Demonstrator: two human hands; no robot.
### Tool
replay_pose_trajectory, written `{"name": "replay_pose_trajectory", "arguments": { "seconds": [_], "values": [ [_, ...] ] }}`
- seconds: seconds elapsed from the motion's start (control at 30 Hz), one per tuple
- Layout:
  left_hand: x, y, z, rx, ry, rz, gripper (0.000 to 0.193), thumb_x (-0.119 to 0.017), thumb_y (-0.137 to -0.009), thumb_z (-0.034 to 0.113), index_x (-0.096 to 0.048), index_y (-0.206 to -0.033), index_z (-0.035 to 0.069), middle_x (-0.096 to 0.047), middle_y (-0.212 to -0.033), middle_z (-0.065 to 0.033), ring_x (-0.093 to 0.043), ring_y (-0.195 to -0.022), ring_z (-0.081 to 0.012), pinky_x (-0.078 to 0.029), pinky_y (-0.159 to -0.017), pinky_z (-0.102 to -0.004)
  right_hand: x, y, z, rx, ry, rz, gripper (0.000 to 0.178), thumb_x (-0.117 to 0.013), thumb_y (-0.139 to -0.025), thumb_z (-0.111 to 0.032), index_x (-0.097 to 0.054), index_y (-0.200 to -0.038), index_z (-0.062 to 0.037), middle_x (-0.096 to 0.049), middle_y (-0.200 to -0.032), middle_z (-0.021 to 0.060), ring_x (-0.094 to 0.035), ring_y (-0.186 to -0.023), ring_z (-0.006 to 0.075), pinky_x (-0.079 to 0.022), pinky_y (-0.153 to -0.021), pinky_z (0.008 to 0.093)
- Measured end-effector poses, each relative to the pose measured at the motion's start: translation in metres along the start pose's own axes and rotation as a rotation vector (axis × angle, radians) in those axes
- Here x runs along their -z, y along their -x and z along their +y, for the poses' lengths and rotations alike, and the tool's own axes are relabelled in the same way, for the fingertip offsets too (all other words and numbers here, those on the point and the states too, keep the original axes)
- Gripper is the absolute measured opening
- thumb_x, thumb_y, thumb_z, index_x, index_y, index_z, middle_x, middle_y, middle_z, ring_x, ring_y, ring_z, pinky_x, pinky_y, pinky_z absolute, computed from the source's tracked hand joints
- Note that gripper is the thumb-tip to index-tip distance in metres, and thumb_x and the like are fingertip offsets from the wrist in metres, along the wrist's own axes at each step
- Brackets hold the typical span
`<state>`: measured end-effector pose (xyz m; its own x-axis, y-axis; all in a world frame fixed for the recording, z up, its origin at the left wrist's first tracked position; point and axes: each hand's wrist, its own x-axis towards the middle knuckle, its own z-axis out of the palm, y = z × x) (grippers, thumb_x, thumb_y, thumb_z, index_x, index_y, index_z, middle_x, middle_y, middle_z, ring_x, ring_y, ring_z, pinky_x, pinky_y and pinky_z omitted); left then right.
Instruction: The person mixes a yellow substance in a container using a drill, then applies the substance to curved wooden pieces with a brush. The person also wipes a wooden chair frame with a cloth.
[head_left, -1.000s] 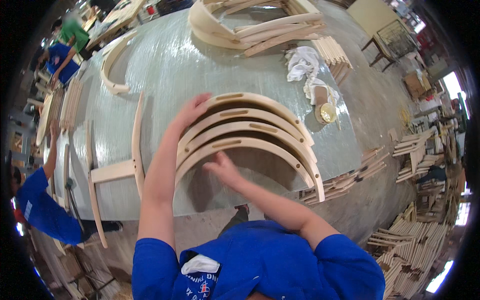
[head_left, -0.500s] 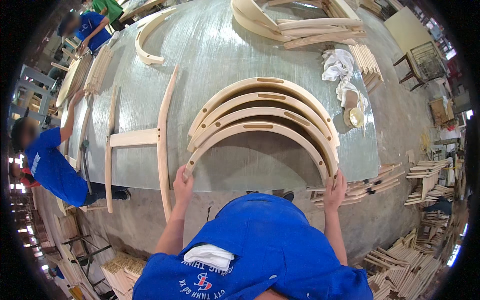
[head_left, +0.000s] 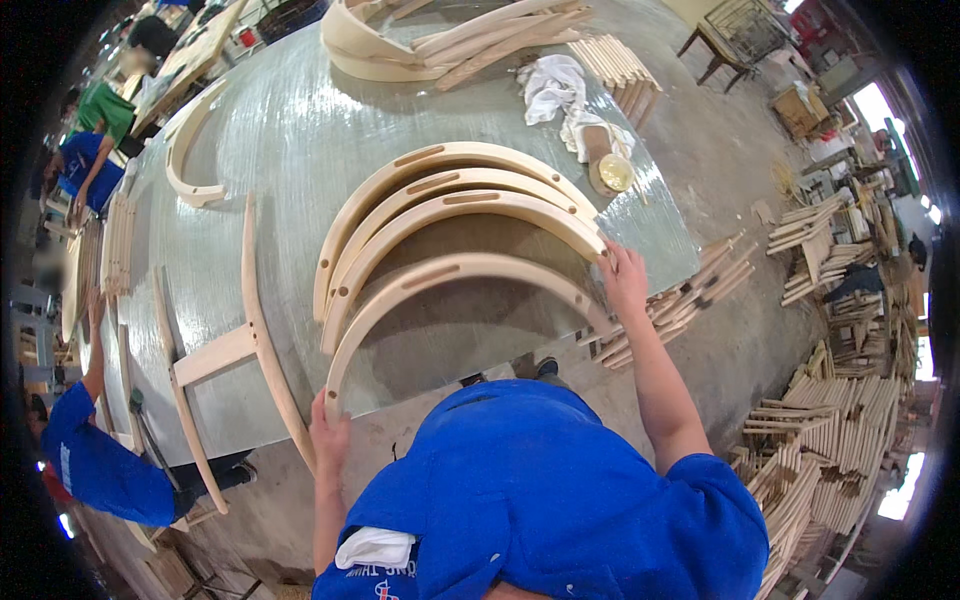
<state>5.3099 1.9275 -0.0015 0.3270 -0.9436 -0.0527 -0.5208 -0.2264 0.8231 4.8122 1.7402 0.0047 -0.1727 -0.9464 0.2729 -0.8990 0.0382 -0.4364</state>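
Head view, left hand [head_left: 330,436], gripped arch [head_left: 485,264] (slotted)

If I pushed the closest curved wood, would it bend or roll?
The closest curved wood probably wouldn't bend much: it looks thick and solid. It likely wouldn't roll far either, being an open arch rather than a full ring.

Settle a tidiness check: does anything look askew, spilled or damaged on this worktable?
No spill or damage shows. The nearest wooden arc sits out of line with the three nested arcs, but the left hand holds its end, so that seems deliberate. Only the white cloth looks untidy, crumpled beside the round tub.
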Motion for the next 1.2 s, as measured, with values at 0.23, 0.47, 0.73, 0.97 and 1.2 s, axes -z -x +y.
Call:
{"name": "replay_pose_trajectory", "arguments": {
  "seconds": [0.23, 0.47, 0.73, 0.97, 1.2],
  "values": [
    [-0.006, 0.009, 0.006, 0.214, 0.157, -0.279, 0.054, -0.061, -0.076, -0.002, -0.044, -0.127, 0.003, -0.054, -0.113, -0.0067, -0.050, -0.103, -0.0164, -0.041, -0.088, -0.0292, 0.015, -0.008, 0.012, -0.146, -0.222, -0.139, 0.026, -0.058, -0.086, -0.024, -0.060, -0.103, -0.0043, -0.059, -0.088, 0.0085, -0.055, -0.084, 0.0223, -0.044, -0.074, 0.0322],
    [-0.056, 0.002, -0.001, 0.299, 0.280, -0.110, 0.058, -0.061, -0.078, 0.000, -0.037, -0.131, 0.000, -0.045, -0.123, -0.0092, -0.046, -0.106, -0.0176, -0.038, -0.092, -0.0311, 0.057, -0.019, 0.075, -0.387, -0.567, 0.108, 0.027, -0.056, -0.088, -0.025, -0.063, -0.096, 0.0004, -0.062, -0.077, 0.0038, -0.054, -0.071, 0.0097, -0.044, -0.068, 0.0249],
    [-0.078, -0.041, 0.069, -0.117, -0.705, 0.251, 0.062, -0.065, -0.077, 0.021, -0.037, -0.129, 0.002, -0.039, -0.119, -0.0182, -0.035, -0.115, -0.0344, -0.027, -0.099, -0.0453, 0.031, -0.066, 0.139, -0.305, -0.424, 0.229, 0.019, -0.063, -0.081, -0.017, -0.063, -0.093, -0.0023, -0.060, -0.084, 0.0082, -0.056, -0.069, 0.0175, -0.046, -0.066, 0.0294],
    [-0.212, -0.187, 0.235, -0.465, -0.122, 0.096, 0.031, -0.054, -0.086, 0.010, -0.050, -0.116, 0.000, -0.050, -0.108, -0.0118, -0.050, -0.102, -0.0229, -0.041, -0.087, -0.0324, -0.011, -0.171, 0.140, -0.014, -0.267, 0.337, 0.029, -0.060, -0.078, -0.013, -0.057, -0.106, -0.0062, -0.059, -0.084, 0.0103, -0.056, -0.071, 0.0286, -0.046, -0.072, 0.0376],
    [-0.426, -0.296, 0.339, -0.283, 0.126, -0.436, 0.032, -0.061, -0.081, 0.018, -0.058, -0.108, 0.001, -0.061, -0.097, -0.0110, -0.058, -0.083, -0.0182, -0.046, -0.077, -0.0299, -0.014, -0.199, 0.153, -0.069, -0.712, 0.007, 0.031, -0.051, -0.082, -0.005, -0.059, -0.111, -0.0075, -0.055, -0.072, 0.0076, -0.053, -0.067, 0.0178, -0.043, -0.062, 0.0271]
  ]
}}
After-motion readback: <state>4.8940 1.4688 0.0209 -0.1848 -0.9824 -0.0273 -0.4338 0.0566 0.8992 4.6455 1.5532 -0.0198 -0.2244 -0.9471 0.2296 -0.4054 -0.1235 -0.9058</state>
